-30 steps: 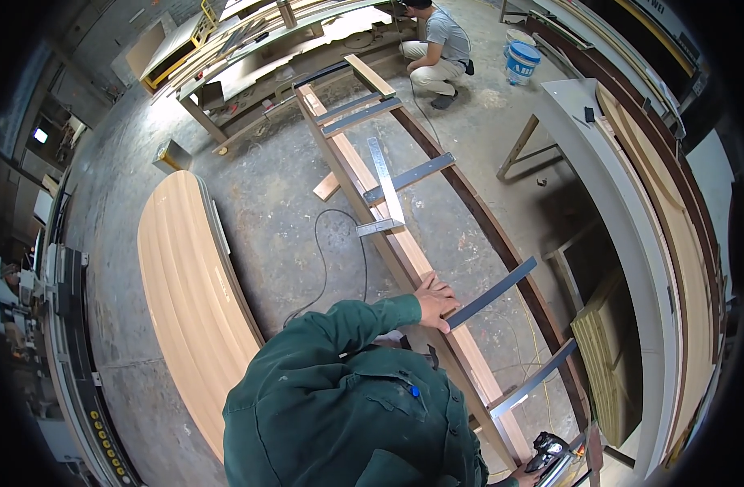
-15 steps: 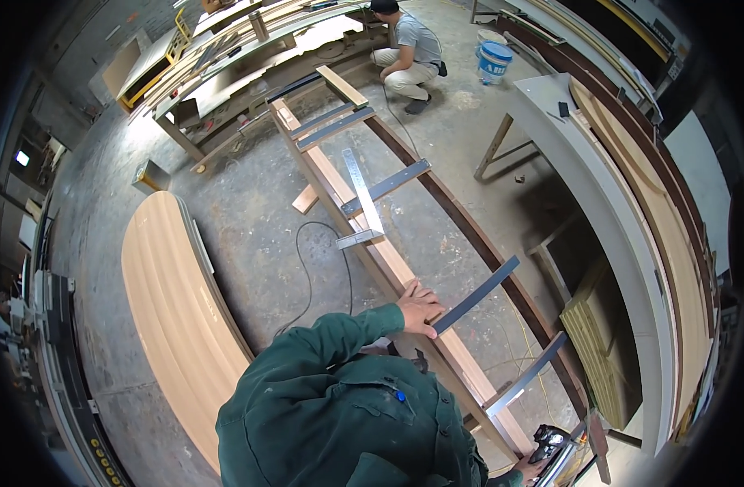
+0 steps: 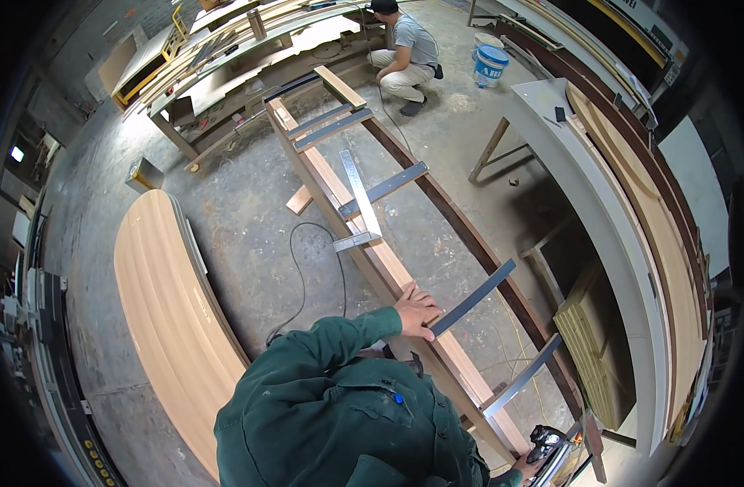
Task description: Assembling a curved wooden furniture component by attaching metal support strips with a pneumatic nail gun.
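My left hand [image 3: 418, 310] lies flat with fingers spread on a long pale wooden board [image 3: 392, 268], beside the end of a dark crosspiece [image 3: 473, 299]. At the lower right, my right hand [image 3: 527, 467] is closed on a black and silver power tool [image 3: 546, 439]; part of the grip is hidden. The tool sits by the near end of the board. A metal square [image 3: 359, 195] rests across the board farther up. Board, several dark crosspieces and a brown rail [image 3: 461, 215] form a long ladder-like frame.
Curved wooden panels [image 3: 173, 300] stand at the left. On the right is a long curved white bench [image 3: 583, 195] with bent wood strips. A person [image 3: 408, 57] squats at the far end, near a blue bucket [image 3: 490, 65]. A black cable [image 3: 297, 268] lies on the floor.
The whole view has shifted slightly to the left. Both hands keep their places on the board and the power tool.
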